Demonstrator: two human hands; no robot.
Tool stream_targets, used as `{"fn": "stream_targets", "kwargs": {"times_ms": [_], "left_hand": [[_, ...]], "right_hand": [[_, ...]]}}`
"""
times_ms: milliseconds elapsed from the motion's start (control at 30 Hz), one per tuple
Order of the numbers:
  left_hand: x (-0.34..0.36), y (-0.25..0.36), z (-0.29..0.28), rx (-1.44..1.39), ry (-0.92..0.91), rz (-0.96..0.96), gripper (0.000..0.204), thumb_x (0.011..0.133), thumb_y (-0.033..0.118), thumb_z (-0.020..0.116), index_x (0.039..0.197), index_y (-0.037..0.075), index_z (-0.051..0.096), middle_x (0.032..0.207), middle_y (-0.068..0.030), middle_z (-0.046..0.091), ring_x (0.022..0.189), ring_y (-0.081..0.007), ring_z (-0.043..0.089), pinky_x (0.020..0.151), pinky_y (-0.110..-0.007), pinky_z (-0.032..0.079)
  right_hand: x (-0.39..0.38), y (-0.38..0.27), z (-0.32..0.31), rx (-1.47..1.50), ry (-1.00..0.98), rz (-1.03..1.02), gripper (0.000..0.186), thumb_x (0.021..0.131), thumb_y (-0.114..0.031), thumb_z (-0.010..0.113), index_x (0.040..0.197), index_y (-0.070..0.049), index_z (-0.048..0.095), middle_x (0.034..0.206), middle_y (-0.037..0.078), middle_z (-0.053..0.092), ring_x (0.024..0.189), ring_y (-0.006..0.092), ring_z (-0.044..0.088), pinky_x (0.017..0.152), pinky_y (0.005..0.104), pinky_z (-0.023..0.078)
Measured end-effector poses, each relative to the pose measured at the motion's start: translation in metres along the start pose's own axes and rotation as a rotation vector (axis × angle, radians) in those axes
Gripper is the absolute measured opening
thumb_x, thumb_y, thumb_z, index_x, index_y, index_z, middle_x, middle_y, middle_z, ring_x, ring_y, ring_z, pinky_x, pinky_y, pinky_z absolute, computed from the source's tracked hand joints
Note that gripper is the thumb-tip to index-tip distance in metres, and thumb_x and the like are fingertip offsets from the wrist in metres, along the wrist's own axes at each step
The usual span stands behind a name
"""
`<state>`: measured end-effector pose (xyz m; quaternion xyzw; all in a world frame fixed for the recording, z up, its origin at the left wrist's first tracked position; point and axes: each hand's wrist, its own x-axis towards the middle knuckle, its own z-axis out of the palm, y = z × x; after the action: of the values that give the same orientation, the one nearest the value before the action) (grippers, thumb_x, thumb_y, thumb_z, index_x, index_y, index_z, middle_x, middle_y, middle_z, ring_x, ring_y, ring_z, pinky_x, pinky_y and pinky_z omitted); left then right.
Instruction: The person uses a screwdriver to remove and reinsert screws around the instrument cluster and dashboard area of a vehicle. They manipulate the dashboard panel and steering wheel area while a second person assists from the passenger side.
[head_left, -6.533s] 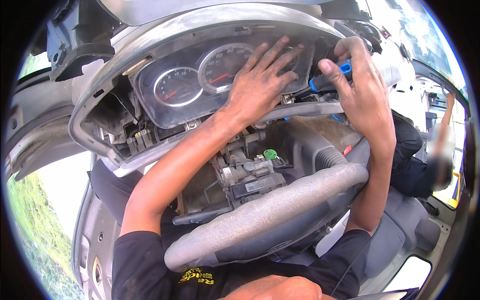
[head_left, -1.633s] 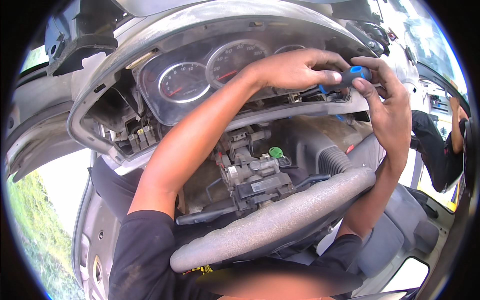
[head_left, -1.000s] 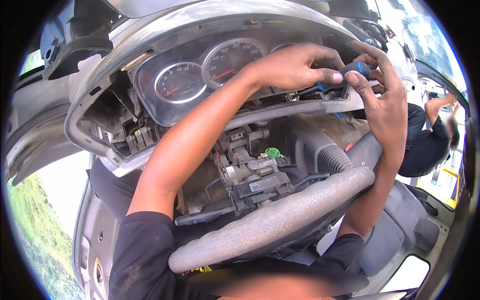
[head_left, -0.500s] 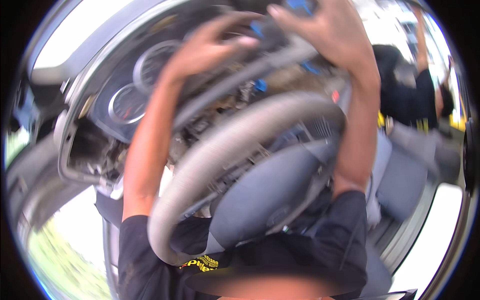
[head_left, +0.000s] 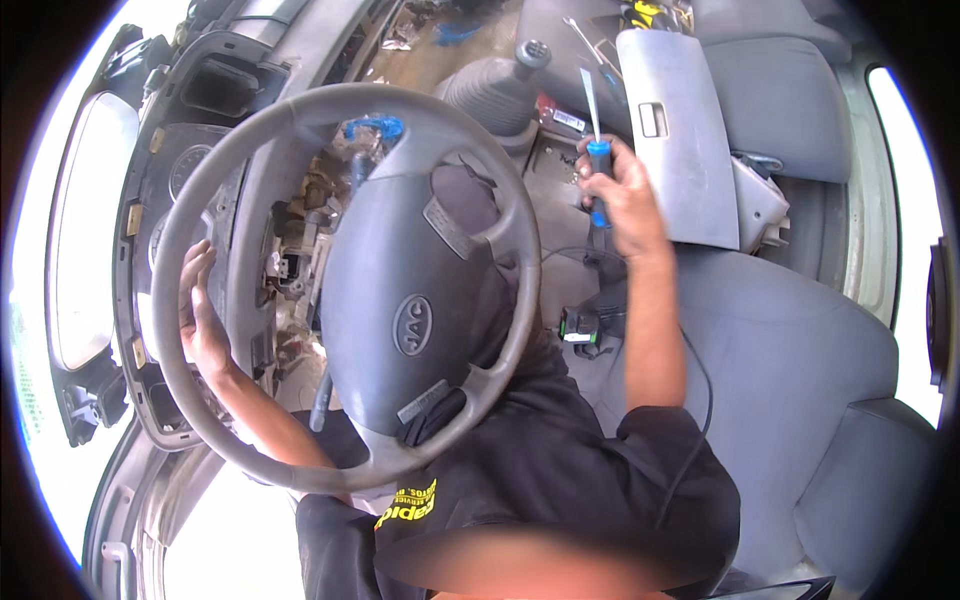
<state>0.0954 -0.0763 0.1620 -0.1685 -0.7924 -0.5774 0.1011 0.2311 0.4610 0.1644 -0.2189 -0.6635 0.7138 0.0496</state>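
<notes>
My right hand is closed around the black-and-blue handle of a screwdriver, its bare shaft pointing upward beside a pale grey panel with a latch. My left hand is at the instrument cluster, just beyond the steering wheel; its fingers are extended with nothing in them, and I cannot tell whether they touch it. Part of the cluster is hidden by the wheel rim.
A gear lever with a rubber boot rises at top centre. Another long tool lies near the panel. A black corded device sits on the grey seat. Exposed wiring and fittings show left of the wheel hub.
The view has swung toward the seats. My right hand has left the cluster, moving rightward with the screwdriver. My left hand has let go of the handle and stays by the cluster.
</notes>
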Motion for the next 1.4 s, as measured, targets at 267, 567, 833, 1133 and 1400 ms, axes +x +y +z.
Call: {"fn": "stream_targets", "kwargs": {"times_ms": [267, 567, 833, 1133, 1400], "left_hand": [[-0.080, 0.038, -0.062, 0.168, 0.245, -0.130, 0.035, 0.105, 0.012, 0.061, 0.135, -0.006, 0.066, 0.137, -0.0230, 0.067, 0.131, -0.0322, 0.065, 0.116, -0.044, 0.053], [-0.172, 0.078, -0.077, 0.163, 0.528, -0.247, 0.034, 0.104, 0.021, 0.063, 0.127, -0.003, 0.069, 0.131, -0.0200, 0.069, 0.123, -0.0273, 0.066, 0.109, -0.040, 0.052], [-0.221, 0.088, -0.075, -0.013, 0.620, -0.200, 0.025, 0.105, 0.015, 0.064, 0.118, -0.004, 0.073, 0.124, -0.0178, 0.072, 0.116, -0.0270, 0.067, 0.107, -0.043, 0.051], [-0.221, 0.111, -0.056, 0.015, 0.604, -0.183, 0.026, 0.104, 0.018, 0.065, 0.116, -0.004, 0.073, 0.121, -0.0177, 0.074, 0.112, -0.0272, 0.069, 0.106, -0.042, 0.051], [-0.236, 0.133, -0.047, 0.012, 0.590, -0.108, 0.027, 0.104, 0.018, 0.065, 0.114, -0.005, 0.073, 0.119, -0.0200, 0.073, 0.109, -0.0298, 0.069, 0.104, -0.045, 0.052]], "right_hand": [[0.092, 0.246, 0.004, -0.291, 0.745, 0.149, 0.011, 0.095, -0.011, 0.073, 0.100, -0.002, 0.068, 0.068, 0.004, 0.064, 0.050, 0.0144, 0.060, 0.045, 0.0336, 0.047], [0.180, 0.273, -0.064, -1.003, 0.780, 0.365, 0.037, 0.077, -0.024, 0.082, 0.098, 0.005, 0.074, 0.105, 0.028, 0.076, 0.099, 0.0465, 0.076, 0.087, 0.0551, 0.060], [0.180, 0.278, -0.028, -1.011, 0.745, 0.383, 0.042, 0.083, -0.016, 0.078, 0.115, 0.009, 0.070, 0.118, 0.035, 0.072, 0.112, 0.0517, 0.072, 0.101, 0.0569, 0.058], [0.178, 0.269, -0.028, -0.964, 0.748, 0.414, 0.044, 0.082, -0.015, 0.079, 0.116, 0.010, 0.069, 0.122, 0.034, 0.071, 0.115, 0.0493, 0.072, 0.104, 0.0538, 0.058], [0.184, 0.301, -0.029, -0.959, 0.756, 0.313, 0.046, 0.080, -0.014, 0.078, 0.117, 0.011, 0.069, 0.122, 0.030, 0.073, 0.115, 0.0470, 0.072, 0.104, 0.0524, 0.058]]}}
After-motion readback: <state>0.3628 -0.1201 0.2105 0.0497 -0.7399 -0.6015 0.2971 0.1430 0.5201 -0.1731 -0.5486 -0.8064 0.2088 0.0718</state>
